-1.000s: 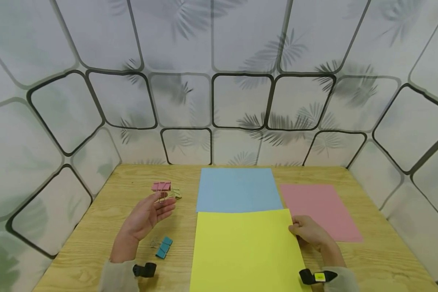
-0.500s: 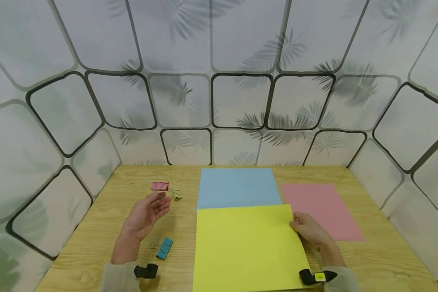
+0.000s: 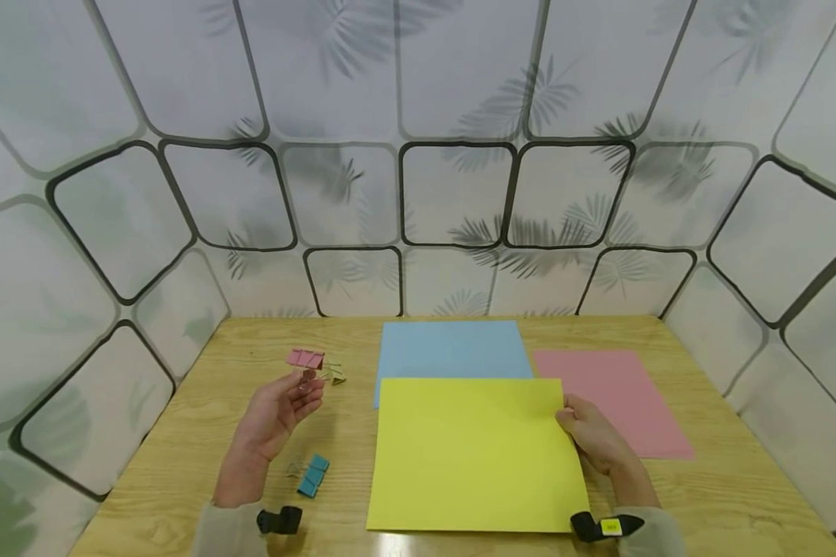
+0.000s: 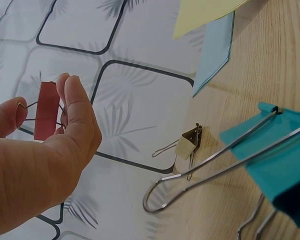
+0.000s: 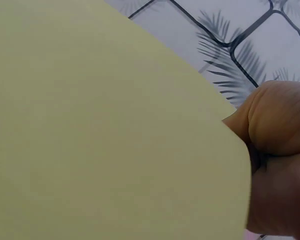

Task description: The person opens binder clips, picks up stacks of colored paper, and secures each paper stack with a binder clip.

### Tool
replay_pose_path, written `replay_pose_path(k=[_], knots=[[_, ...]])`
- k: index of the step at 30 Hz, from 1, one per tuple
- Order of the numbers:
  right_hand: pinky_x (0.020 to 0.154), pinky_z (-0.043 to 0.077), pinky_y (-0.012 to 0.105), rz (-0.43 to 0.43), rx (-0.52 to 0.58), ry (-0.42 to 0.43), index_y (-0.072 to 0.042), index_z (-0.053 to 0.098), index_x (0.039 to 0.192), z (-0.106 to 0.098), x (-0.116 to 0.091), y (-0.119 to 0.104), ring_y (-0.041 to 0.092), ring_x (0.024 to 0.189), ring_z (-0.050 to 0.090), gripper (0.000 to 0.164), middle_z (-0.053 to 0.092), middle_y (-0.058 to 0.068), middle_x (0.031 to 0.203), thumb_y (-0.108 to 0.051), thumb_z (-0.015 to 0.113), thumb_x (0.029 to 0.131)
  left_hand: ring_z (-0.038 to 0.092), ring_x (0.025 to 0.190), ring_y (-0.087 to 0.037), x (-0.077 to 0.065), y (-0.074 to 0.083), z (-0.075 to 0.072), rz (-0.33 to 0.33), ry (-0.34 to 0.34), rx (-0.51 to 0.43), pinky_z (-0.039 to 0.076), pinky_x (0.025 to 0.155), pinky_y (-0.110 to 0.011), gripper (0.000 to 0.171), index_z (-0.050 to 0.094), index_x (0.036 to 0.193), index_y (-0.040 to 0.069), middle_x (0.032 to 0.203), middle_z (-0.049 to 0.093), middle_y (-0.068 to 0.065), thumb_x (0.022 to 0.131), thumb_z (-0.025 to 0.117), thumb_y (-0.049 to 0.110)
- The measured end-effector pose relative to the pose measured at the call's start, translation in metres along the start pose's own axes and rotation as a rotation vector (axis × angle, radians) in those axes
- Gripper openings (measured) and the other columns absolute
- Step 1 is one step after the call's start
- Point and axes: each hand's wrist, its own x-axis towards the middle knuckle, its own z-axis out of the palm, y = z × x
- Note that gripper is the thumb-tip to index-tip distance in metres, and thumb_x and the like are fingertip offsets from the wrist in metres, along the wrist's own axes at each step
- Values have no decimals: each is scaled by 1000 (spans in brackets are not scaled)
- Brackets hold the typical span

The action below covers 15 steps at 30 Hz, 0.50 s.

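My left hand (image 3: 272,418) pinches a pink binder clip (image 3: 306,358) by its wire handles, above the left part of the table. In the left wrist view the clip (image 4: 47,111) looks red, with the thumb on one handle and fingers on the other. My right hand (image 3: 599,437) grips the right edge of a yellow sheet (image 3: 477,456), thumb on top. The sheet's far edge is raised and covers part of a blue sheet (image 3: 456,348). In the right wrist view the yellow sheet (image 5: 115,125) fills most of the frame, beside the curled hand (image 5: 280,125).
A yellow binder clip (image 3: 336,374) lies just beyond my left fingers. Nearer me is a teal binder clip (image 3: 313,476), large in the left wrist view. A pink sheet (image 3: 609,402) lies at the right of the wooden table (image 3: 181,449). Patterned walls stand around the table.
The yellow sheet's far edge has risen and its near edge has come into view, in my right hand's grip. My left hand has shifted slightly left with the pink binder clip.
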Motion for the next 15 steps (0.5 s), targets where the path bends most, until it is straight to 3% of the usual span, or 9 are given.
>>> replay_pose_path(k=[7, 15], knots=[[45, 51, 29, 17, 28, 90, 14, 33, 138, 2, 0, -10, 15, 51, 62, 40, 66, 14, 80, -15, 30, 110, 65, 89, -13, -1, 0, 1, 20, -22, 31, 56, 84, -24, 23, 63, 111, 9, 96, 68, -1, 108, 44, 22], [58, 59, 38, 2, 66, 204, 14, 31, 138, 7, 0, -23, 21, 67, 69, 38, 65, 14, 91, -12, 29, 109, 66, 86, -14, -3, 0, 5, 32, 13, 83, 57, 82, -25, 22, 63, 109, 5, 93, 67, -3, 106, 44, 17]])
